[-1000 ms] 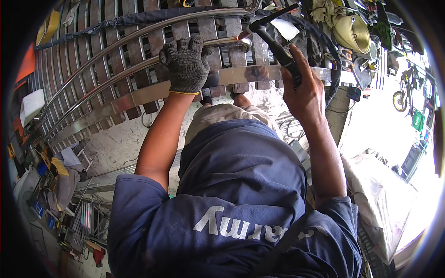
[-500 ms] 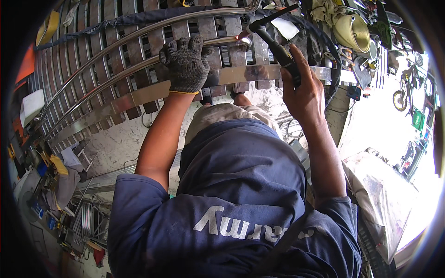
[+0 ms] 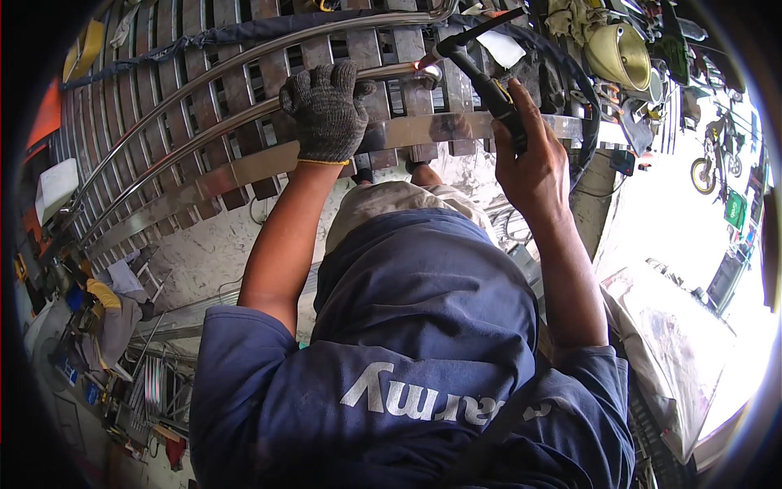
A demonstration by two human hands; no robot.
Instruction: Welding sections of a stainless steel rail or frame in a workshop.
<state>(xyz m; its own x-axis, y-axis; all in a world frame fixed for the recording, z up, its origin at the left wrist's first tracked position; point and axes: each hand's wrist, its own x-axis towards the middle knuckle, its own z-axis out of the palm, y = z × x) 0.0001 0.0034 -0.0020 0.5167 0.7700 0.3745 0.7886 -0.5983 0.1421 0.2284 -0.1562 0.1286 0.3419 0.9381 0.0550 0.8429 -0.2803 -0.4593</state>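
Gloved left hand (image 3: pixel 327 112) is wrapped over the pipe (image 3: pixel 387 72) just short of its curved end, probably to steady it, glove likely there for the heat; bare right hand (image 3: pixel 533 167) has the torch (image 3: pixel 489 85) gripped by its handle, angled so the tip reaches the glowing spot by the curve; pipe lies across the slatted bench (image 3: pixel 235 81), presumably for support; second pipe (image 3: pixel 326 30) sits beyond; dark hose (image 3: pixel 595 106) loops off right, seemingly clear of the glow
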